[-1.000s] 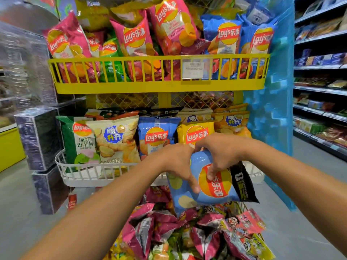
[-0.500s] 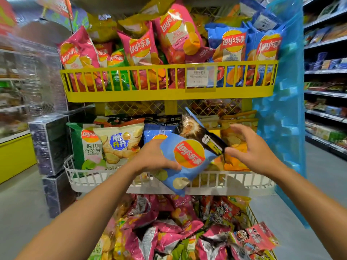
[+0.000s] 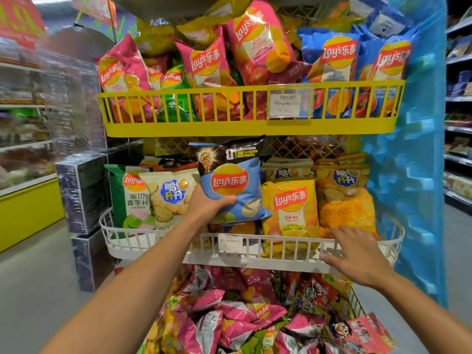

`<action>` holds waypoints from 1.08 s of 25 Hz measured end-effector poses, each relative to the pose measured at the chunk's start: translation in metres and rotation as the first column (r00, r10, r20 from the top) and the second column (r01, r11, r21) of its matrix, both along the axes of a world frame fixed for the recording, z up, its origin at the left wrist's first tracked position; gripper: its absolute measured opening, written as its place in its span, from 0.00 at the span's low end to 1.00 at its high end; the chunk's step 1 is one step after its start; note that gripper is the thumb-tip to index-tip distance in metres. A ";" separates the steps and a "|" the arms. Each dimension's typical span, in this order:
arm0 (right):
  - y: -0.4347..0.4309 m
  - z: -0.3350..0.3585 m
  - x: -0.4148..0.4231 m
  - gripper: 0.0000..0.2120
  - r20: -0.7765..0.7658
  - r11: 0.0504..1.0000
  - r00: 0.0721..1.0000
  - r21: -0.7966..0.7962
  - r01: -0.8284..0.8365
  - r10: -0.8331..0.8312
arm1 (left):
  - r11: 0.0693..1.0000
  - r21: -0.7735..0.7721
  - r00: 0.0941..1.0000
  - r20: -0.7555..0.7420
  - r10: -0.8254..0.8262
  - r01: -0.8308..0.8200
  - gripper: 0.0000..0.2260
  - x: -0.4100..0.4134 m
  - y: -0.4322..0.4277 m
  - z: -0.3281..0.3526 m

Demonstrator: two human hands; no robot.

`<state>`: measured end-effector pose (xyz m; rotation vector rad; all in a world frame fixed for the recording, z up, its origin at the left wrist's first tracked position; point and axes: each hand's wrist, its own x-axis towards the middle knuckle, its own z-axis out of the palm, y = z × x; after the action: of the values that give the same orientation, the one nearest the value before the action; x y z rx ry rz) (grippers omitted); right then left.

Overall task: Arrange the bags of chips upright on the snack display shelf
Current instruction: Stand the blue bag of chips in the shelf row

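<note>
Risk, read left to right along the white basket (image 3: pixel 153 251): at its left end the green bag (image 3: pixel 127 198) and beige bag (image 3: pixel 168 198) stand upright, and the left hand (image 3: pixel 207 205) sits just beside the beige one. A sideways nudge on the way down could tip that bag over the front rail into the loose bags (image 3: pixel 229 315) below. Left hand grips the blue bag (image 3: pixel 231 185) by its lower left corner, thumb across the front, fingers curled behind. The bag is upright over the basket's middle, its bottom edge above the front rail, not yet seated. A one-corner hold on a puffed bag is probably prone to swing or slip. Its top edge lies close under the yellow basket (image 3: pixel 229 126), so there is no room to lift; the only way is down and back. The gap between beige bag and yellow bag (image 3: pixel 291 208) looks narrow, and forcing it could crush chips or shove the neighbours. Right hand (image 3: pixel 357 254), fingers straight and spread, holds nothing and rests on the front rail near the right corner, fingertips at the foot of the orange bag (image 3: pixel 344 200). Blue panel (image 3: pixel 408 175) closes that side; open room lies only toward the aisle in front.
</note>
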<state>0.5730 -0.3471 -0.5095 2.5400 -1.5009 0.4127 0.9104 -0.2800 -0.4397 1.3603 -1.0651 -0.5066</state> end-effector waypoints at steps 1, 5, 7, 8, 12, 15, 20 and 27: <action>-0.001 0.000 0.000 0.42 -0.010 1.000 1.000 -0.007 0.002 -0.002 | 1.000 0.009 1.000 0.009 -0.018 0.018 0.21 0.001 0.001 -0.001; -0.003 -0.003 0.001 0.41 -0.010 1.000 1.000 -0.026 -0.005 0.005 | 0.977 0.174 0.985 0.099 -0.141 0.123 0.18 0.014 0.002 -0.001; -0.004 -0.004 0.000 0.40 0.019 1.000 1.000 -0.005 -0.014 0.014 | 0.931 0.331 0.966 0.152 -0.210 0.151 0.18 0.014 0.002 0.001; -0.005 -0.005 -0.001 0.40 0.033 1.000 0.999 0.005 -0.018 0.018 | 0.909 0.392 0.964 0.156 -0.216 0.140 0.18 0.014 0.000 0.000; -0.003 -0.004 -0.001 0.33 0.031 1.000 0.999 0.016 -0.011 0.011 | 0.824 0.563 0.972 0.153 -0.181 0.065 0.25 0.006 -0.006 -0.009; -0.002 -0.002 -0.001 0.38 0.022 0.999 1.000 0.032 -0.007 0.006 | 0.801 0.589 0.938 0.328 -0.111 -0.111 0.46 0.002 -0.003 -0.012; -0.002 -0.002 0.000 0.44 0.033 1.000 0.999 0.007 -0.001 0.001 | 0.903 -0.045 0.505 0.817 0.280 -0.428 0.47 -0.032 0.027 -0.019; -0.003 -0.003 0.001 0.48 0.044 1.000 0.999 0.006 0.001 -0.002 | 0.980 -0.060 0.271 0.956 0.110 -0.188 0.38 -0.018 0.004 -0.042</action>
<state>0.5736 -0.3501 -0.5123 2.5504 -1.5211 0.4676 0.8921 -0.2761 -0.4815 1.8435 -1.8737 0.6099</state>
